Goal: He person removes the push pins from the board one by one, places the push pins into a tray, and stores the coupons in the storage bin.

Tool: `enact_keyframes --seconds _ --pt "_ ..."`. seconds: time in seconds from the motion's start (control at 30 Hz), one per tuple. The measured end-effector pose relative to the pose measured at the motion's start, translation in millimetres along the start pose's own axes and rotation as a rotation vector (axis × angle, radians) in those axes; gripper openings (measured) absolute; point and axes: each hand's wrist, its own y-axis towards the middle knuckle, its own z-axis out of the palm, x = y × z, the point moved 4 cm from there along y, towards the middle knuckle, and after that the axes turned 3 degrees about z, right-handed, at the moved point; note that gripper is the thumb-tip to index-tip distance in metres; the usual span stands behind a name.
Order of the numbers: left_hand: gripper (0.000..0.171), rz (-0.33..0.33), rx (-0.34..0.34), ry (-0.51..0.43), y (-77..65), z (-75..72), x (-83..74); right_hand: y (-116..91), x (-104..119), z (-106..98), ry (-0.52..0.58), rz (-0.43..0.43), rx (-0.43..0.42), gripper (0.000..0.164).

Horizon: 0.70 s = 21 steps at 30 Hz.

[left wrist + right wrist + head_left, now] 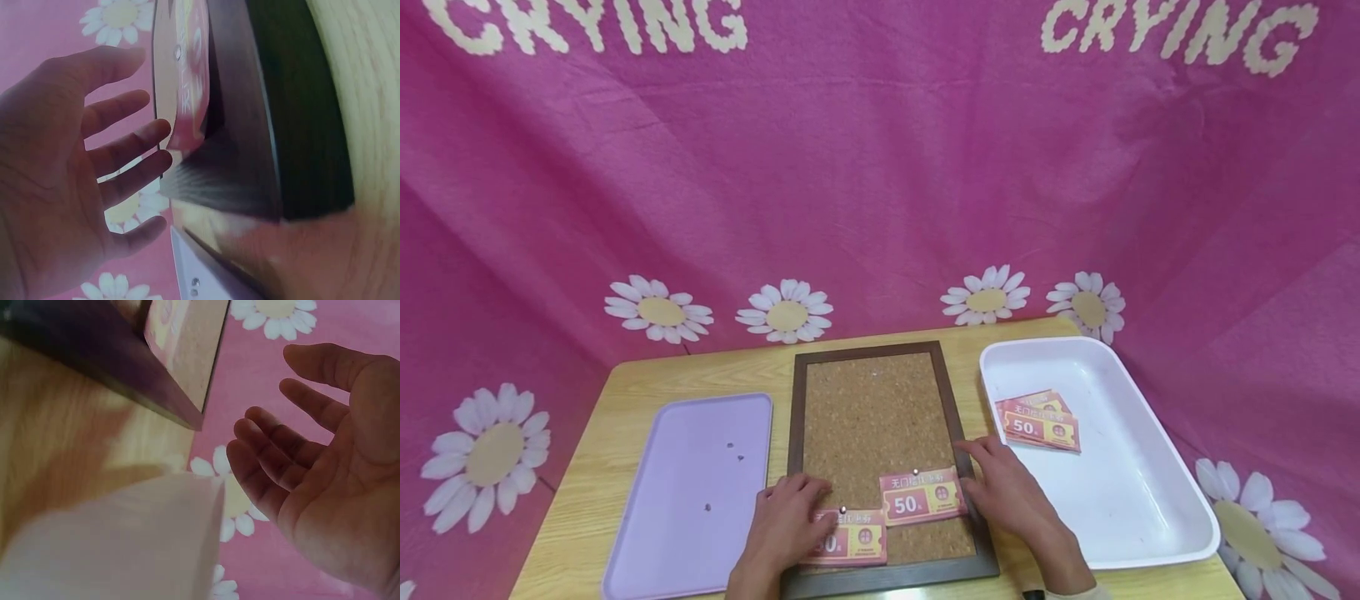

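Observation:
A cork board (872, 425) in a dark brown frame lies in the middle of the table. Two red and yellow coupons, both printed with 50, are on its lower part: the left coupon (850, 542) sits lower than the right coupon (922, 498). Each has a push pin (915, 472) near its top edge. My left hand (781, 521) is over the left side of the frame, overlapping the left coupon in the head view; the left wrist view shows its fingers spread and holding nothing. By the frame's right side, my right hand (1011, 492) has loosely bent fingers and an empty palm.
On the left is a purple tray (685, 475) with several small pins (730, 445). A white bin (1131, 500) stands at the right, holding a stack of coupons (1041, 429). Behind the wooden table (745, 367) hangs a pink curtain (865, 183) with daisies.

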Motion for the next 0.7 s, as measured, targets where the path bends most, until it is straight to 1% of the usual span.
enact_keyframes --seconds 0.1,0.3,0.4,0.5,0.63,0.7 --pt "0.033 0.02 0.007 -0.001 3.1 2.1 -5.1 -0.3 2.3 4.6 0.004 -0.013 -0.013 0.042" --pt "0.031 0.072 -0.01 0.012 6.8 4.0 -14.4 0.5 3.5 12.7 0.019 0.0 0.003 0.041" --pt "0.032 0.072 -0.003 0.011 9.0 4.9 -18.3 0.5 5.1 15.6 0.025 -0.01 0.008 0.04" --pt "0.034 0.064 0.022 0.0 12.5 5.9 -22.4 0.8 5.3 18.5 0.023 -0.012 0.009 0.04" --pt "0.036 0.058 0.064 0.0 17.2 9.8 -27.0 2.0 1.9 24.6 0.028 0.021 0.039 0.042" --pt "0.035 0.065 0.064 0.002 18.4 12.0 -29.4 2.2 -0.2 28.1 0.04 0.036 0.055 0.044"
